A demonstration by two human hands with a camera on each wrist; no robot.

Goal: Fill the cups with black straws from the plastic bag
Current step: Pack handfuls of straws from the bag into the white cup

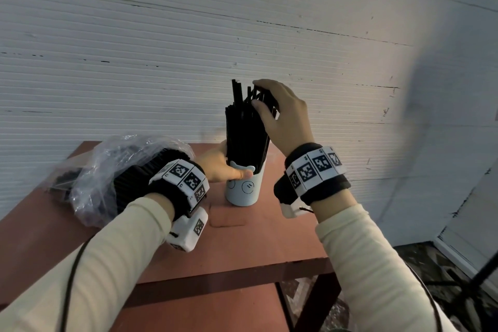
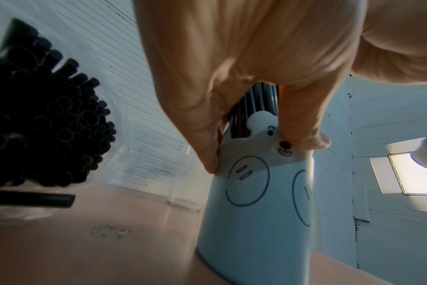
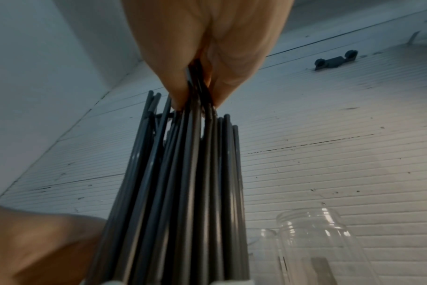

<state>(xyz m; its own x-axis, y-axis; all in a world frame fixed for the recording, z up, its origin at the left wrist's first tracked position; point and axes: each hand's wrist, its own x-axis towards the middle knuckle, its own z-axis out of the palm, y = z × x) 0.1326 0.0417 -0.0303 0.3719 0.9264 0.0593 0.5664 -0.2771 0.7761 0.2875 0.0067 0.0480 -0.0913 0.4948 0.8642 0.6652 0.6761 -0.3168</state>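
Observation:
A white cup (image 1: 242, 188) with a bear face and drawn circles stands on the red-brown table (image 1: 242, 245); the same cup (image 2: 256, 212) fills the left wrist view. A thick bunch of black straws (image 1: 245, 127) stands upright in it. My left hand (image 1: 221, 164) grips the cup at its rim, thumb in front. My right hand (image 1: 280, 113) pinches the tops of several straws (image 3: 195, 173) from above. A clear plastic bag (image 1: 107, 170) with more black straws (image 2: 44, 115) lies at the left, partly under my left forearm.
A clear empty jar (image 3: 317, 248) stands behind the cup, also seen as a clear jar (image 2: 183, 177) in the left wrist view. One loose straw (image 2: 32, 200) lies on the table. A white ribbed wall (image 1: 161, 48) is close behind. The table's front edge (image 1: 229, 275) is near me.

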